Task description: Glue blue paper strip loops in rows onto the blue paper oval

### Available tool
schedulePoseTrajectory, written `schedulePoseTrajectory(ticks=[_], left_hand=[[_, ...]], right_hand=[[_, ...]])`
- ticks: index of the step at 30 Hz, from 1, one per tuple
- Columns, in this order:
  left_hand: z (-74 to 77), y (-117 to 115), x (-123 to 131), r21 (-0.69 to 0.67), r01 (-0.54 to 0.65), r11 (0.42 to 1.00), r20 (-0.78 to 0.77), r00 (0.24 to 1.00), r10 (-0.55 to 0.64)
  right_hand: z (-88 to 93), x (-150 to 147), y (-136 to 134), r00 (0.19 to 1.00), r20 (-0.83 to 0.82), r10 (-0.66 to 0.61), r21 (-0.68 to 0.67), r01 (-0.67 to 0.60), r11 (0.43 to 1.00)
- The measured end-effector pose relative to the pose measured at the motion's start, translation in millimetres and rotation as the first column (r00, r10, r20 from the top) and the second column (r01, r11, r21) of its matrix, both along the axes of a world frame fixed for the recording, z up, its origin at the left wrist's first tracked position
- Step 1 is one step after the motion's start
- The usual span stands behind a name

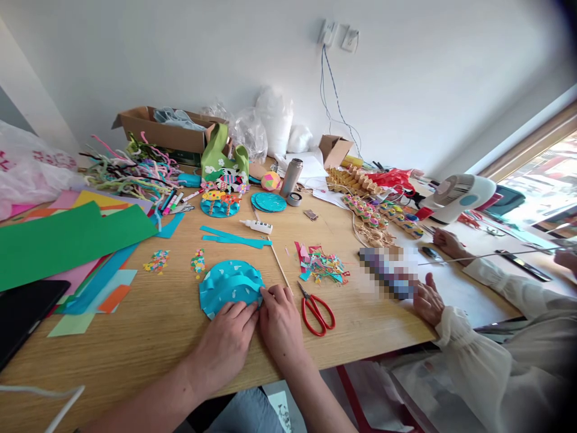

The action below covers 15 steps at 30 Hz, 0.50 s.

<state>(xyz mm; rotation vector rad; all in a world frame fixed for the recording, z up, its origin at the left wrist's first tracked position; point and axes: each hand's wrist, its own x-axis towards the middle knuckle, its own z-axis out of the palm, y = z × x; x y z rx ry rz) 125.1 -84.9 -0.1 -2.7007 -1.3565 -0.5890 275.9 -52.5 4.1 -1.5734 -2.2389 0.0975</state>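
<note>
A round blue paper disc (216,294) with small white glue spots lies on the table, and an arched blue paper strip (232,285) crosses it. My left hand (229,334) is closed at the disc's near edge, its fingertips pressing the paper. Beside it my right hand (282,322) pinches the strip's end at the disc's right edge. Just right of that hand rest red-handled scissors (318,313). A thin wooden stick (278,261) runs from near my right fingers toward a white glue bottle (259,226). Loose blue paper strips (234,237) lie beyond the disc.
Coloured paper sheets (81,240) and a dark tablet-like device (31,313) are at left. Paper scraps (322,264) lie right of the stick. Finished blue discs (220,205), a metal flask (292,176) and a cardboard box (162,129) stand behind. A co-worker's hand (428,299) is at right.
</note>
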Motion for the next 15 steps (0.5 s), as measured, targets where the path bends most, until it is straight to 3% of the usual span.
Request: schedulePoseTrajectory(ticks=[8, 15], left_hand=[[0.1, 0.2, 0.5, 0.002, 0.001, 1.0, -0.01, 1.0, -0.001], [0.2, -0.4, 0.7, 0.032, -0.002, 0.999, -0.012, 1.0, 0.003]], right_hand=[[2.6, 0.2, -0.2, 1.0, 0.015, 0.014, -0.017, -0.013, 1.0], [0.1, 2.0, 0.8, 0.983, -0.186, 0.015, 0.023, -0.01, 1.0]])
